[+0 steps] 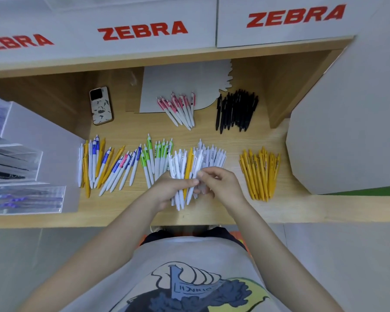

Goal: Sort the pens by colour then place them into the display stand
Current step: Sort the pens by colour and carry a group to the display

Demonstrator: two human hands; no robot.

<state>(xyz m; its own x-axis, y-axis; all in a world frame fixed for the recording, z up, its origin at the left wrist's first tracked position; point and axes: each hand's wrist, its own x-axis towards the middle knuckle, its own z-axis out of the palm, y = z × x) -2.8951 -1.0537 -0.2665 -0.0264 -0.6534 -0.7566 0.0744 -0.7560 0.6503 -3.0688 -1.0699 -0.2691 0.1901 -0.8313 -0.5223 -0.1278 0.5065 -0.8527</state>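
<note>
Stationery shop, or its stockroom counter. Evidence: white display boxes printed with red "ZEBRA" lettering (144, 30) line the shelf above a pale wood-grain counter (212, 212) — a pen brand's retail signage. Below those boxes, pens lie in bulk: a black pile (235, 110), an all-yellow pile (260, 174), a green-and-white pile (158, 157). Left of the counter stands a clear acrylic tiered pen display stand (25, 176) — already stocked with pens. A phone in a patterned case (100, 105) lies below the lettering.
</note>
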